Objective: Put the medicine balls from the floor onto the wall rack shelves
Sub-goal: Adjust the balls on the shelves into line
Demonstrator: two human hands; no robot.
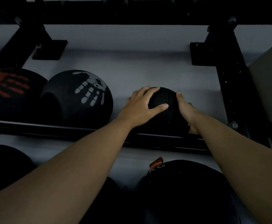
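1. A small black ball (163, 101) sits on the black rack shelf (156, 138), toward the right.
2. The left hand (141, 105) is pressed on the ball's left side, fingers spread over it.
3. The right hand (186, 109) is pressed on its right side.
4. To the left on the same shelf sits a ball with a white handprint (80, 96), and farther left a ball with a red handprint (9, 88).
5. Nearer and lower, a big black ball (183, 191) sits.

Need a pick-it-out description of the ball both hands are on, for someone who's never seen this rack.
Start at the black wall rack and follow its middle shelf to the right end. The plain black ball sits there, with the left hand and right hand on its sides. It is smaller than the grey-handprint ball and red-handprint ball to its left, and shows no print.
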